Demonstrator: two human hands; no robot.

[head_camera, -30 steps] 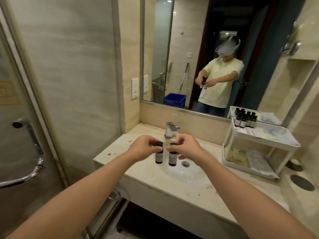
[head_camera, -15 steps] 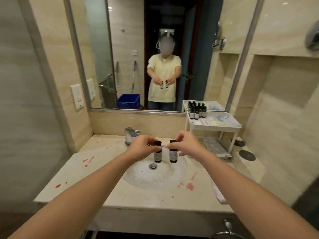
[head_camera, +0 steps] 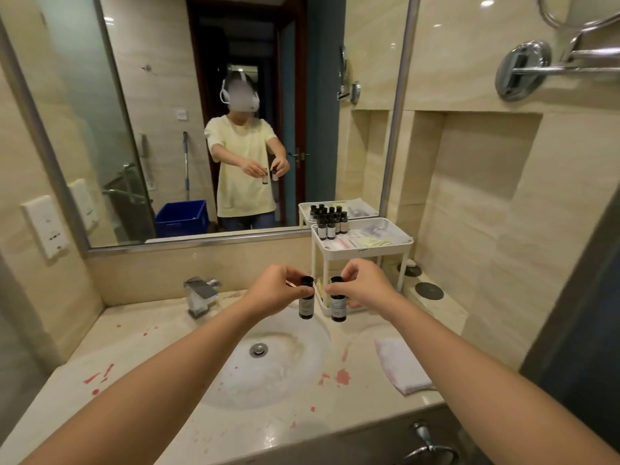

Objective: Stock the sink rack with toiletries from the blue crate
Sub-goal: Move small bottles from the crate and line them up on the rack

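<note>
My left hand (head_camera: 278,288) pinches the cap of a small dark bottle (head_camera: 306,303) with a pale label, upright above the sink basin (head_camera: 268,374). My right hand (head_camera: 362,285) pinches a second, matching bottle (head_camera: 338,305) beside it. Both hang just in front of the white two-tier sink rack (head_camera: 399,245) on the counter's right. Several like bottles (head_camera: 330,224) stand at the back left of the rack's top tray, next to flat sachets. The blue crate (head_camera: 181,218) shows only as a reflection in the mirror, behind me.
A chrome tap (head_camera: 200,293) stands left of the basin. A folded white cloth (head_camera: 401,365) lies on the counter at right. Red spots mark the countertop (head_camera: 100,377). A wall socket (head_camera: 45,226) is at left, a chrome towel rail (head_camera: 536,67) at upper right.
My view has swung right and closer to the sink. Both hands with their bottles have moved right, toward the rack.
</note>
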